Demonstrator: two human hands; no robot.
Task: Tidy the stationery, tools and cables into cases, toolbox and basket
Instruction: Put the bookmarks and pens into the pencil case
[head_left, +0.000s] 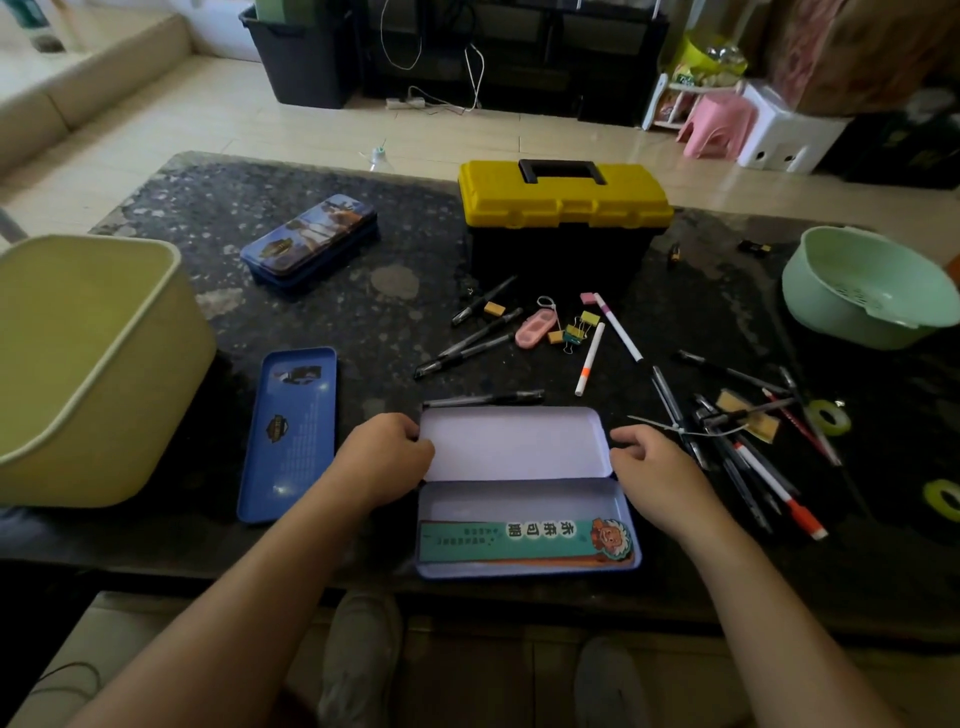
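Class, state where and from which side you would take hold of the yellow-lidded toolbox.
Probably the black handle, centred on the closed yellow lid of the toolbox, approached from above: the handle sits on top, the box stands upright, and nothing covers it.

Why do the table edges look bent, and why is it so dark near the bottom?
Head view: the wide-angle lens bows the table edges. Daylight glares on the far floor tiles, while the dark tabletop and the space beneath it sit dim; the pens towards the right edge look soft.
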